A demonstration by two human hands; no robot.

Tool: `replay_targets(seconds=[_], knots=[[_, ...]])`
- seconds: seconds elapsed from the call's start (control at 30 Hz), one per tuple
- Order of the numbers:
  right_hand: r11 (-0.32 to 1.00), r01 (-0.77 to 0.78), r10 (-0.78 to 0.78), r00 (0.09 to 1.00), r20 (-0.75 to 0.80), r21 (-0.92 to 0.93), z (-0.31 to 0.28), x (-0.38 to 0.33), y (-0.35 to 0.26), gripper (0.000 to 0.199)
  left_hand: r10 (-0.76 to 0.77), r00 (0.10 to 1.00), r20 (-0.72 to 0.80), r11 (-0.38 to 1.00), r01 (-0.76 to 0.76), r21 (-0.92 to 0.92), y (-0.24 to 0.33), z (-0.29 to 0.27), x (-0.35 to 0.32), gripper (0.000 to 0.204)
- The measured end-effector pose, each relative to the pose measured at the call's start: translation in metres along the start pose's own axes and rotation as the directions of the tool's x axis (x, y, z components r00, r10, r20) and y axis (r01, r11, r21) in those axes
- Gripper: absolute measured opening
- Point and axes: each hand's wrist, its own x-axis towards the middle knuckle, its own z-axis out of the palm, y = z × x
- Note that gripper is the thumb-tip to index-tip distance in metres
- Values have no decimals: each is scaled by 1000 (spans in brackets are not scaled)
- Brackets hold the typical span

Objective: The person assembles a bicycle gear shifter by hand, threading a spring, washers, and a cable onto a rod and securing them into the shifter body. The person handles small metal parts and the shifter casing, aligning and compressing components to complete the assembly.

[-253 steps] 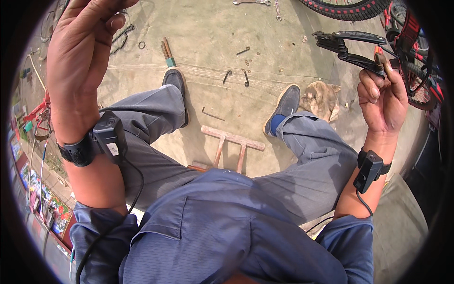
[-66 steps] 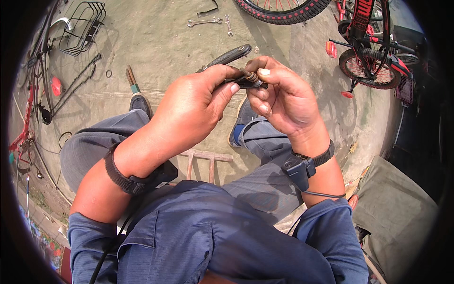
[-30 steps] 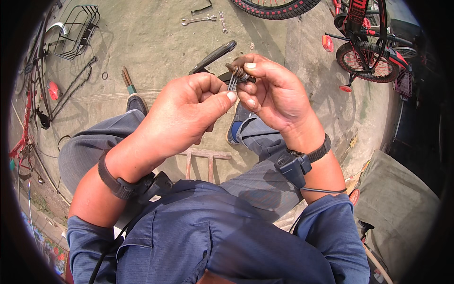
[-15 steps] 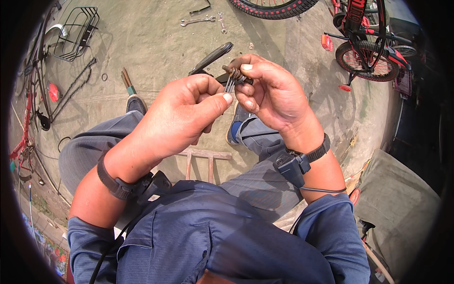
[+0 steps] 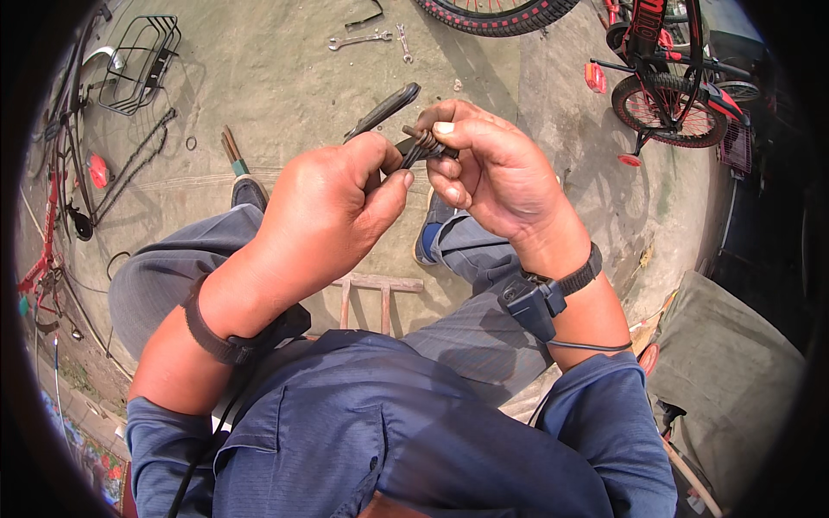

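My right hand [image 5: 508, 166] is closed, with thumb and fingertips round a small rusty metal part [image 5: 425, 143] that has a bolt-like end and coil-like rings. From the other side my left hand [image 5: 324, 194] pinches the thin dark prongs of the same part between thumb and forefinger. Fingers cover much of the part, so its exact kind does not show. Just beyond my hands a long black bar [image 5: 384, 110] lies slanting, its lower end hidden behind my left hand.
Two wrenches [image 5: 361, 39] lie on the ground farther off. A black wire bicycle rack [image 5: 142, 65] and a chain [image 5: 138, 164] are at the left. A tyre [image 5: 501, 22] and a bicycle [image 5: 665, 95] stand at the far right. A wooden frame [image 5: 380, 283] is between my legs.
My left hand has rolled over and drawn slightly left, turning the prongs to a flatter slant. My right hand keeps almost the same place and grip.
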Motion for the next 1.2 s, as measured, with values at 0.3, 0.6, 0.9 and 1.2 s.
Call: replay_targets(seconds=[0.3, 0.6, 0.9, 1.2], knots=[[1000, 9, -9, 1000, -10, -12, -1, 0, -2, 15, -111, 992, 53, 992, 114, -60, -2, -2, 2, 15], [990, 142, -142, 989, -31, -8, -19, -13, -20, 20, -287, 945, -157, 933, 239, -270, -21, -27, 21, 29], [960, 269, -275, 956, -102, -73, -40, -42, -42, 30, -422, 871, -250, 905, 389, -172, -83, -41, 46, 28], [904, 419, -395, 896, -201, 90, -65, -63, -55, 30, -493, 861, -127, 791, 504, 345, -210, 27, 84, 25]])
